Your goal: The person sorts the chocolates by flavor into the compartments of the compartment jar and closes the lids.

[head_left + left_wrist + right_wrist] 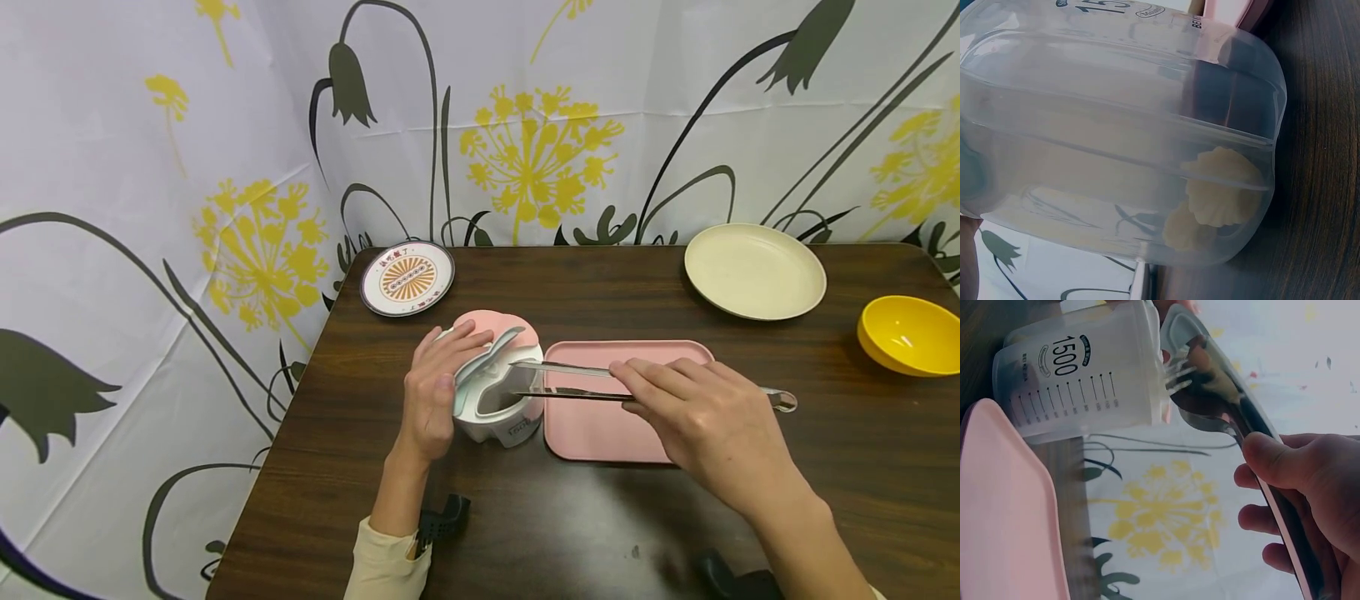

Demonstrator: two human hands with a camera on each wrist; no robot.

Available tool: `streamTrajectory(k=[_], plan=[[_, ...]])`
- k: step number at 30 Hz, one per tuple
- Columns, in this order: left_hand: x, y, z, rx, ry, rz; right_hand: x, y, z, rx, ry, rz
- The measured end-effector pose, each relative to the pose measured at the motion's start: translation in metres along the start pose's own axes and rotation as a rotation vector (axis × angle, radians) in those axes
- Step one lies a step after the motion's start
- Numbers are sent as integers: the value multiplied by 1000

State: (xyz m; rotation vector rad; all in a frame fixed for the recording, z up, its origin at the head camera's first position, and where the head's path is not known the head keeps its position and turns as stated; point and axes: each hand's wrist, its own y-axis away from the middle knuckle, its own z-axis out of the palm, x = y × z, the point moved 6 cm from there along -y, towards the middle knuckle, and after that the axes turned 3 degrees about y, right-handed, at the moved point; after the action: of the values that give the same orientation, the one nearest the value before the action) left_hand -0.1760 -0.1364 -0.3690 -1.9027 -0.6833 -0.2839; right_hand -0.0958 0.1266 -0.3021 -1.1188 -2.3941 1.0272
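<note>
My left hand [435, 392] grips the upper left side of a translucent storage container [498, 429], its fingers beside the raised pale-blue flap. The container has a pink and white lid [495, 321]. Through its wall, two pale, scalloped pieces [1224, 187] show at the bottom in the left wrist view. My right hand [697, 417] holds metal tongs [581, 393] from above, thumb on one side and fingers on the other. The arms of the tongs stand apart, their tips at the container's opening. In the right wrist view, one end is pronged and the other spoon-shaped.
A pink tray [600, 433] lies right of the container, under the tongs. Behind on the left is a patterned plate [408, 279]. A cream plate [753, 271] and a yellow bowl [911, 333] are at the right. A flowered cloth [525, 167] hangs behind the dark wooden table.
</note>
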Motion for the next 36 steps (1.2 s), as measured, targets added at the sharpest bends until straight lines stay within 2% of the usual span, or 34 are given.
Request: streamTrajectory(k=[9, 23, 28, 36], plan=[[0, 0, 0, 1, 4, -1, 17, 21, 6, -39, -25, 94], [1, 1, 1, -3, -6, -8, 57, 79, 3, -74, 22, 329], [1, 0, 0, -2, -6, -4, 77, 105, 1, -111, 46, 468], [1, -1, 0, -2, -3, -5, 109, 149, 1, -192, 96, 783]])
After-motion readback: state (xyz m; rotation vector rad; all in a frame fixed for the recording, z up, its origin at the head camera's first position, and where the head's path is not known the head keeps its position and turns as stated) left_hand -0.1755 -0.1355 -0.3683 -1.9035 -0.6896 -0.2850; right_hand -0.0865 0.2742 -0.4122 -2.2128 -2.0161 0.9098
